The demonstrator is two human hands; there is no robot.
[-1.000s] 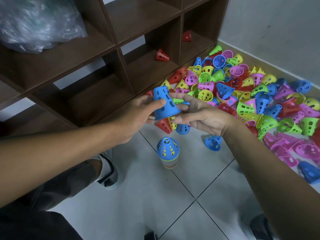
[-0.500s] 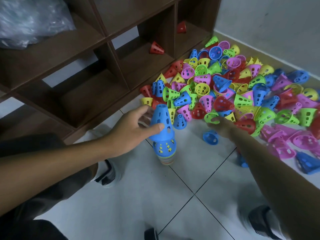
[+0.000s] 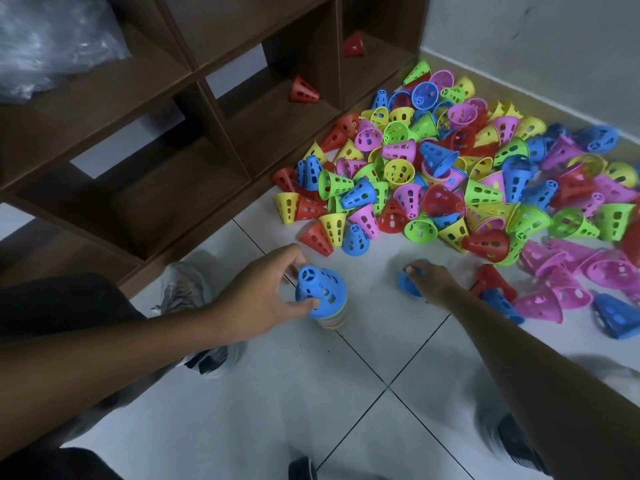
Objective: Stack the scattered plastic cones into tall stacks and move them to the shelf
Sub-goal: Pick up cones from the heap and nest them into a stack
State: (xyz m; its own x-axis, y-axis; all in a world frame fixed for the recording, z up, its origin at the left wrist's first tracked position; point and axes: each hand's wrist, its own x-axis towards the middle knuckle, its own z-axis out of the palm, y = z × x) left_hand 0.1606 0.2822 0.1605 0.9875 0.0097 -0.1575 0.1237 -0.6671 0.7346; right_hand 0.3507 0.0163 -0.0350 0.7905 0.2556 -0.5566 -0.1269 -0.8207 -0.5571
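A short stack of cones [image 3: 327,308] stands on the white floor tiles, topped by a blue perforated cone [image 3: 320,287]. My left hand [image 3: 263,296] grips that blue top cone between thumb and fingers. To the right, my right hand [image 3: 427,280] closes its fingers on a loose blue cone [image 3: 407,284] lying on the floor. A big pile of scattered cones [image 3: 450,181] in blue, green, yellow, pink and red fills the floor beyond both hands.
A dark wooden shelf [image 3: 194,161] with open compartments stands at the left and back; two red cones [image 3: 304,90] sit in it. A clear plastic bag [image 3: 52,43] lies on an upper shelf. My shoes [image 3: 204,355] are near the stack. A grey wall runs behind the pile.
My left hand has pushed the blue cone down onto the stack. My right hand has come down from the pile's edge onto a loose blue cone on the floor.
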